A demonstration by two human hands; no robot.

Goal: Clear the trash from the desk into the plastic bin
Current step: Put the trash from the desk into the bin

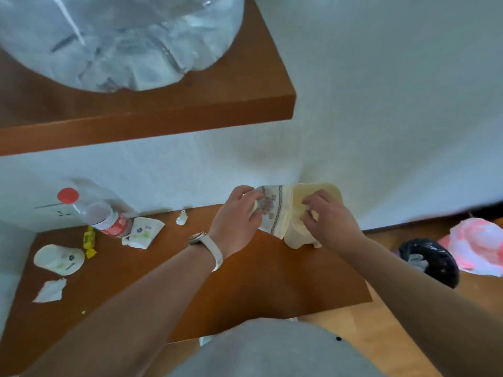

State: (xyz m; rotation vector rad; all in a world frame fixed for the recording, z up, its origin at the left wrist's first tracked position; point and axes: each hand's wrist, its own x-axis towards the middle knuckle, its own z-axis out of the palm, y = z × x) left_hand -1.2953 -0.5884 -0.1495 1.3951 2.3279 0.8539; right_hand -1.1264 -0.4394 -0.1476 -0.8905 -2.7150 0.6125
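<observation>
I have both hands at the tabletop's (272, 281) far right corner, left hand (235, 216) grasping the printed wrapper (273, 210), right hand (328, 219) on the cream packet (295, 229); next I must carry them to the black bin (432, 262) on the floor beyond the right edge.

Soft, even daylight is filling the scene; no hard glare. Both hands (236, 213) are blurring slightly, as is the paper between them. Above the left hand, the shelf edge (147, 129) is bowing from wide-angle distortion. A faint shadow is falling on the wall (272, 156) just above the hands.
</observation>
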